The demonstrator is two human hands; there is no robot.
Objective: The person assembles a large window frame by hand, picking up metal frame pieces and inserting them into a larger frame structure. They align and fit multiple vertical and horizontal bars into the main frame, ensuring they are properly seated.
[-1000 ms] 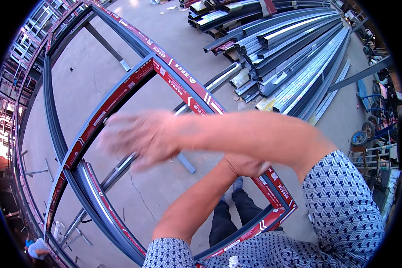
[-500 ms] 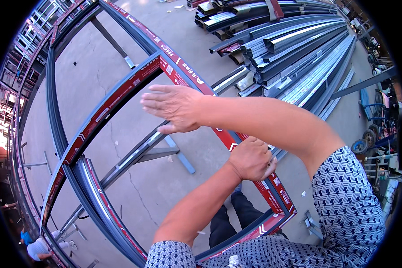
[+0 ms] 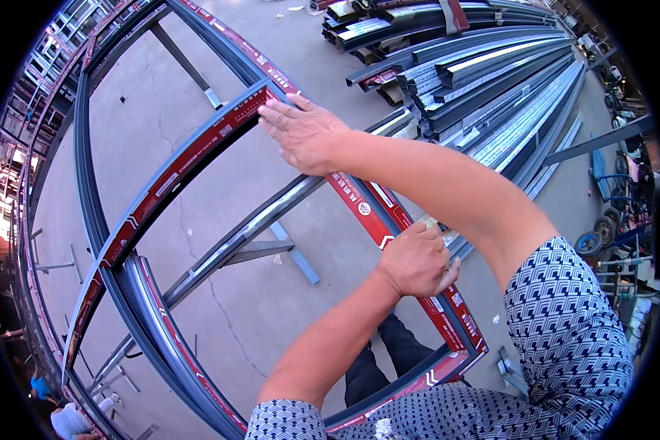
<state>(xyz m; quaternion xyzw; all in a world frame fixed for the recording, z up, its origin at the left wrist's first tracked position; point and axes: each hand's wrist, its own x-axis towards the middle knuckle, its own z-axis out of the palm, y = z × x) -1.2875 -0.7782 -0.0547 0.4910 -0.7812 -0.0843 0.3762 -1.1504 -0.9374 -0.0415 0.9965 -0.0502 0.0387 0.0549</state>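
A large dark metal window frame (image 3: 358, 207), with red printed film along its rails, lies in front of me. My left hand (image 3: 418, 258) is closed over its right-hand side rail, fingers curled and thumb at the outer edge. What lies beneath the palm is hidden. A small pale piece (image 3: 431, 223) shows just past its knuckles; I cannot tell if the hand holds it. Reaching across from the right, my right hand (image 3: 306, 136) is open, fingers extended over the corner where the curved-looking crossbar (image 3: 183, 163) joins that rail. Whether its palm presses the rail is unclear.
A metal support bar (image 3: 246, 231) runs beneath the frame, above the cracked concrete floor (image 3: 224, 315). Stacked metal profiles (image 3: 491, 95) lie at the far right. Wheeled equipment (image 3: 605, 224) stands along the right edge. Another person (image 3: 77, 419) is at the lower left.
My right hand has moved right and away from me, from over the frame's opening to the crossbar corner. My left hand stays on the rail, with its thumb slightly farther out.
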